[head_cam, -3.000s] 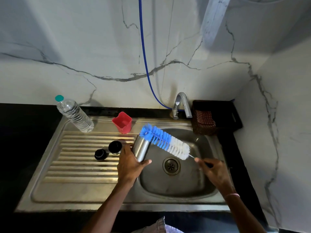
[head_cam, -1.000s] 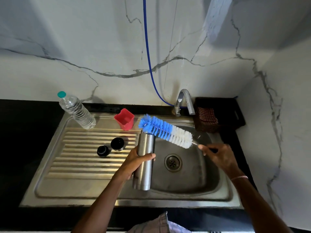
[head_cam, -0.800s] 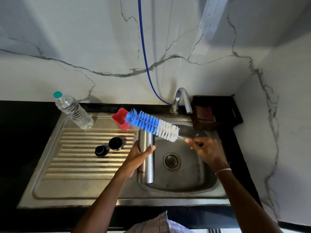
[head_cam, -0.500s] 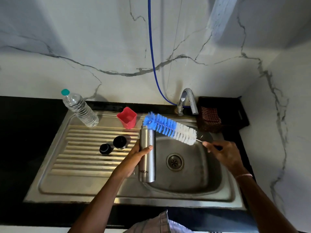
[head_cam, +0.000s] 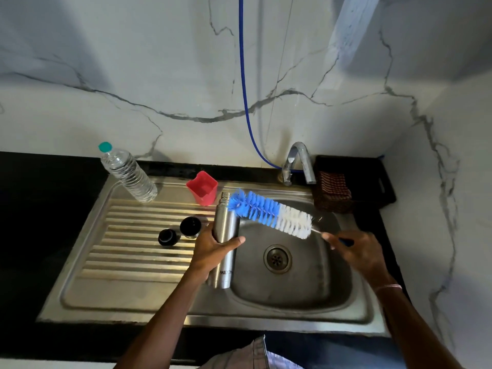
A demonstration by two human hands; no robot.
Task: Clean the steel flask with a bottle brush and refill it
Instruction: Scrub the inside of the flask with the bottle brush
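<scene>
Left of the drain (head_cam: 277,259), the left hand (head_cam: 210,251) curls round the upright steel flask (head_cam: 226,225); lettering low on it starts "MI", the rest unclear. Right of the drain, the right hand (head_cam: 356,251) pinches the bottle brush (head_cam: 266,211) by its handle, blue tip beside the flask's neck.

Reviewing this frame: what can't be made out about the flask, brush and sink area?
1. Head view: inside of the steel flask, its mouth seen side-on.
2. Handle of the bottle brush, mostly covered by the right hand.
3. The flask's print, too small and curving out of sight; the left hand wraps the body above it.
4. Contents of the dark basket, lost in shadow.
</scene>
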